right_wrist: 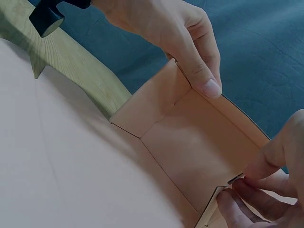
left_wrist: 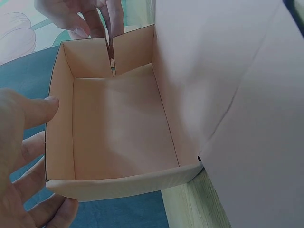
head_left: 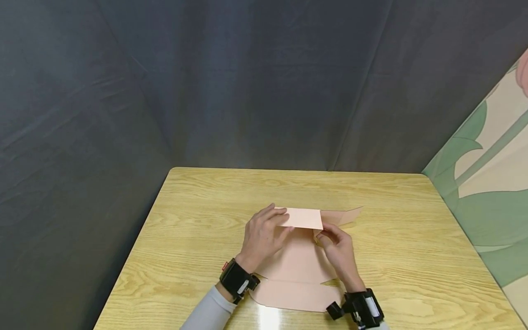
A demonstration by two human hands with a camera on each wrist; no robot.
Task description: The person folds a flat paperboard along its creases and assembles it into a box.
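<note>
Over 1 wood tbl (head_left: 194, 220), L hand (head_left: 261, 237) grips 1 box (head_left: 303, 218) w/ curled fingers, R hand (head_left: 339, 250) pinches 1 flap (left_wrist: 88, 58).

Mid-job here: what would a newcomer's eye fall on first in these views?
Probably the part-folded pale pink cardboard box on the near half of the wooden table. The left hand grips it at the left, and the right hand pinches a flap at its right. Then the big green leaf pattern, at the head view's right edge.
</note>
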